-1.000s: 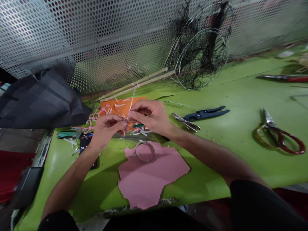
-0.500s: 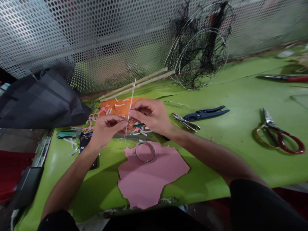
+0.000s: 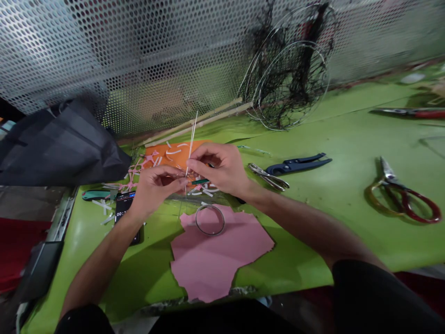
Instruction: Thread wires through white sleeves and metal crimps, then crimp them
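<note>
Between left hand [image 3: 156, 188] and right hand [image 3: 217, 167], both pinch a thin strip [image 3: 191, 141] upright.

view: worn on your head | faces: forward and down | range: close over the green table [image 3: 306, 241], your left hand [image 3: 156, 190] and right hand [image 3: 217, 167] mid-frame, perforated metal screen [image 3: 139, 60] along the top

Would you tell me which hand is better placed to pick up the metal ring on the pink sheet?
Probably the right hand: it sits almost straight above the metal ring, closer than the left hand. Both hands are at the thin white strip, so it must let go first.
</note>
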A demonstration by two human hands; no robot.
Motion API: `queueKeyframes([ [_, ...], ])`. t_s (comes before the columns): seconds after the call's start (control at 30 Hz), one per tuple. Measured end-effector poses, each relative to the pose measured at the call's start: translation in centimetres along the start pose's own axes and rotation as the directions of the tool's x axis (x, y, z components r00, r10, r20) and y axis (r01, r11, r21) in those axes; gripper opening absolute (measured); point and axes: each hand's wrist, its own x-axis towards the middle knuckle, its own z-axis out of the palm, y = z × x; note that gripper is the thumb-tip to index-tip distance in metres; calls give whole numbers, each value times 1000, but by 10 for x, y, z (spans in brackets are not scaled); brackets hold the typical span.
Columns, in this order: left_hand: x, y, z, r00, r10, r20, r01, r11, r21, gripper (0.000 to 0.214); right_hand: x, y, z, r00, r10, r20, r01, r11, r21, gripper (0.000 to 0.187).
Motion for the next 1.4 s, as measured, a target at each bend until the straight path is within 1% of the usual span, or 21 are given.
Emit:
queueKeyframes([
  [0.1, -1, 2, 1, 999, 43, 33, -45, 998, 44, 22, 1, 0, 0, 1000, 4, -10, -4, 1000, -9, 26],
  [0.17, -1, 3, 2, 996, 72, 50, -75, 995, 59, 22, 1, 0, 0, 1000, 27, -16, -28, 999, -29, 26],
  [0.3, 0, 5, 2, 994, 99, 45, -103, 991, 83, 17, 1, -2, 0, 997, 78, -28, -79, 996, -39, 22],
  [0.47, -1, 5, 4, 995, 91, 29, -93, 992, 89, 17, 0, -3, 1, 997, 71, -41, -72, 997, -23, 15],
  [0.63, -2, 3, 4, 998, 39, 39, -40, 999, 32, 25, 1, -4, 0, 995, 79, -62, -81, 996, -29, 12],
  [0.73, -2, 2, 2, 995, -35, 91, 41, 997, -70, 28, 2, -6, -1, 991, 122, -61, -122, 992, 15, 16],
  [0.8, -2, 1, 1, 991, -56, 122, 71, 990, -123, 28, 3, -7, -1, 986, 157, -59, -153, 986, 72, 20],
  [0.9, -2, 0, -1, 989, -44, 140, 64, 989, -137, 29, 4, -8, 0, 976, 213, -50, -201, 964, 174, 25],
  [1.0, -2, 0, -3, 990, -23, 140, 37, 995, -94, 31, 4, -8, 1, 965, 256, -47, -237, 939, 249, 31],
  [1.1, -2, 0, -5, 989, -9, 147, 17, 998, -55, 32, 5, -8, 2, 962, 269, -46, -248, 931, 268, 33],
  [1.23, -4, -1, -6, 988, -16, 152, 20, 999, -24, 35, 5, -7, 2, 962, 269, -42, -248, 931, 268, 33],
  [1.33, -4, 0, -6, 988, -5, 157, 11, 999, -40, 33, 5, -5, 2, 962, 271, -35, -250, 924, 288, 34],
  [1.4, -3, 1, -4, 989, 14, 151, -3, 997, -75, 29, 5, -6, 2, 967, 251, -44, -228, 928, 294, 34],
])
